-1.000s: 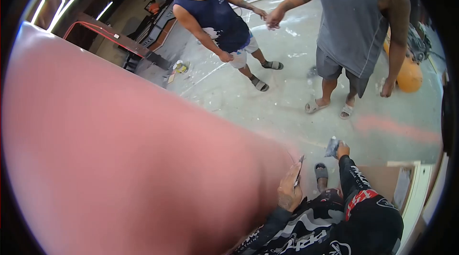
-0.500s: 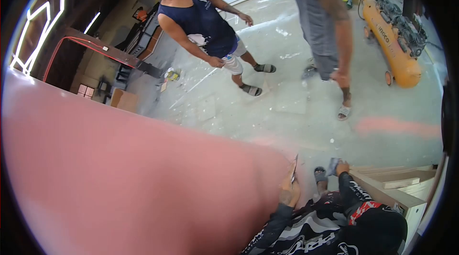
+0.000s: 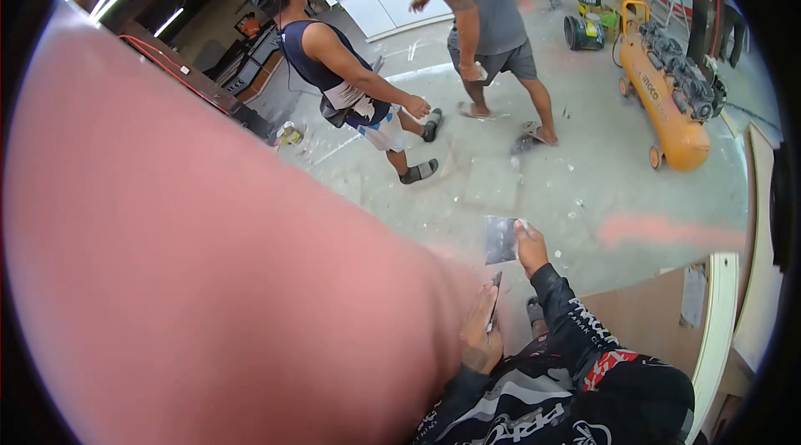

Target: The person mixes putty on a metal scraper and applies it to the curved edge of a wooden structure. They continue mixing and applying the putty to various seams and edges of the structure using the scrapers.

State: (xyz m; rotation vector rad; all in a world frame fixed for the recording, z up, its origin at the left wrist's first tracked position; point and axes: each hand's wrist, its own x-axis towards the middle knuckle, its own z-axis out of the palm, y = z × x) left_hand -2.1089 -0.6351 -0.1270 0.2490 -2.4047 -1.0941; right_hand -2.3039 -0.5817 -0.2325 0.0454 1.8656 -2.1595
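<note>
A large smooth pink curved surface (image 3: 250, 261) fills the left and lower part of the view. My left hand (image 3: 481, 326) is at its right edge, fingers closed round a thin dark-bladed tool (image 3: 496, 291) that points up. To the right of it, my right hand (image 3: 531, 246) grips a flat, grey, square-bladed scraper (image 3: 501, 240), raised above the floor. The two tools are close but apart. Pale smears show on the scraper's blade and near my right fingertips.
Two people stand ahead, one in a navy top (image 3: 329, 61), one in a grey top (image 3: 488, 3). An orange air compressor (image 3: 655, 99) is at the right. A brown panel (image 3: 642, 311) with a pale frame (image 3: 715, 328) lies at lower right.
My right hand has risen and moved left with the scraper; my left hand has shifted slightly left. The person in grey has walked away leftward, and the person in navy has turned.
</note>
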